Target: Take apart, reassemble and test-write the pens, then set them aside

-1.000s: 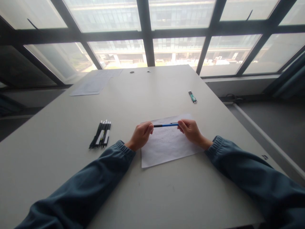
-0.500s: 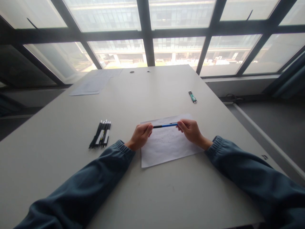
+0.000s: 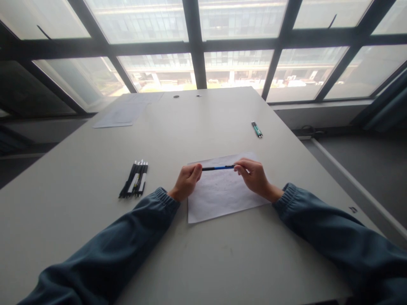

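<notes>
A slim blue pen with a black grip (image 3: 218, 167) is held level between my two hands, above a sheet of white paper (image 3: 222, 203). My left hand (image 3: 187, 181) is closed on its black end, the tip hidden in the fingers. At the other end, the fingers of my right hand (image 3: 254, 177) pinch the blue end near the clip. Faint marks show on the paper, which lies slightly turned on the table and partly under my hands.
Several black and white pens (image 3: 134, 179) lie side by side on the white table (image 3: 79, 220) at left. Green pens (image 3: 257, 129) rest farther off at right. More papers (image 3: 119, 112) lie at the far left, before the windows (image 3: 238, 67).
The right hand's fingers have shifted on the pen's end, covering more of the clip. The pen has moved very slightly left; both hands still hold it.
</notes>
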A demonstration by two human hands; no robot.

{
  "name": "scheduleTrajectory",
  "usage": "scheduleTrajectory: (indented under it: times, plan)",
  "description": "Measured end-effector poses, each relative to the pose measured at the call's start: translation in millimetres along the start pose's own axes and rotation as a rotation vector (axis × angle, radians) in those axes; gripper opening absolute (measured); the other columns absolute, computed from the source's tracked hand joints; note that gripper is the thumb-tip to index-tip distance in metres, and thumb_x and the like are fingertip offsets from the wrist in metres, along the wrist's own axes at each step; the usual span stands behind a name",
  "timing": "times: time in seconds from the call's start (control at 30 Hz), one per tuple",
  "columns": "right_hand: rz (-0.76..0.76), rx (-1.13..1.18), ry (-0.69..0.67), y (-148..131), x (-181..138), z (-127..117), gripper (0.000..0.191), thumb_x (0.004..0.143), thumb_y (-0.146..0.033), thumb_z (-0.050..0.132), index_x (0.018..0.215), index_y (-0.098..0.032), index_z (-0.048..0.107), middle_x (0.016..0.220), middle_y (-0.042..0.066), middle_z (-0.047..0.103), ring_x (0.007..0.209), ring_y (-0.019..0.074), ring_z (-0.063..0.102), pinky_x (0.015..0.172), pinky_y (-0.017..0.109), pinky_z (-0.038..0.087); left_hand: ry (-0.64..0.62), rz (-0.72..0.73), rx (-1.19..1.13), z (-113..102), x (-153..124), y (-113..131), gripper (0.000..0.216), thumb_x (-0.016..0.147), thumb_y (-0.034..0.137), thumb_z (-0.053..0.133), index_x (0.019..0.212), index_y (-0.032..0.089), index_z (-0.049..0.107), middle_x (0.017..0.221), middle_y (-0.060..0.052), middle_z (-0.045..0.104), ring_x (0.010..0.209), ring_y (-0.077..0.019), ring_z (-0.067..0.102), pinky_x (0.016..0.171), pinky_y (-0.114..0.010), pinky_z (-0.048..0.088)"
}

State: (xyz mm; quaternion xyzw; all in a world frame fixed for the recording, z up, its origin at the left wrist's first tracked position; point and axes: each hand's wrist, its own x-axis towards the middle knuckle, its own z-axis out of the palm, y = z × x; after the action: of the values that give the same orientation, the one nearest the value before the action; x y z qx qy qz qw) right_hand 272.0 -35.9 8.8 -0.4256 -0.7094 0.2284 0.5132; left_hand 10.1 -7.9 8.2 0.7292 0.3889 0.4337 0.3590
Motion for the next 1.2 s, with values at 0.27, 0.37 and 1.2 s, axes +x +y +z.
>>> scheduleTrajectory:
  times: [0.27, 0.37, 1.2]
  plan:
    - [-0.044, 0.002, 0.002, 4, 0, 2, 0.031, 0.099, -0.041, 0.056, 0.082, -0.019, 0.069, 0.074, 0.003, 0.064, 0.067, 0.0154, 0.058, 0.063, 0.028, 0.044, 0.036, 0.014, 0.049, 2, -1, 0, 0.065, 0.099, 0.062, 0.04, 0.051, 0.018, 0.042, 0.045, 0.002, 0.039, 0.044, -0.0087, 0.034, 0.045, -0.026, 0.026]
    - [-0.034, -0.002, -0.008, 4, 1, 2, 0.033, 0.099, -0.041, 0.054, 0.079, -0.019, 0.067, 0.072, 0.002, 0.063, 0.066, 0.0153, 0.057, 0.062, 0.028, 0.043, 0.025, 0.045, 0.077, 0, 0, 2, 0.067, 0.1, 0.065, 0.035, 0.056, 0.017, 0.052, 0.048, 0.0, 0.048, 0.047, -0.0102, 0.043, 0.049, -0.025, 0.035]
    - [0.068, 0.053, 0.063, 10, 3, 2, 0.033, 0.099, -0.041, 0.055, 0.076, -0.02, 0.066, 0.067, 0.0, 0.063, 0.06, 0.0144, 0.057, 0.062, 0.029, 0.046, 0.23, 0.27, 0.305, 2, 6, 1, 0.012, 0.092, 0.03, 0.067, 0.097, 0.018, 0.07, 0.089, -0.004, 0.073, 0.072, -0.0126, 0.066, 0.068, -0.025, 0.055]
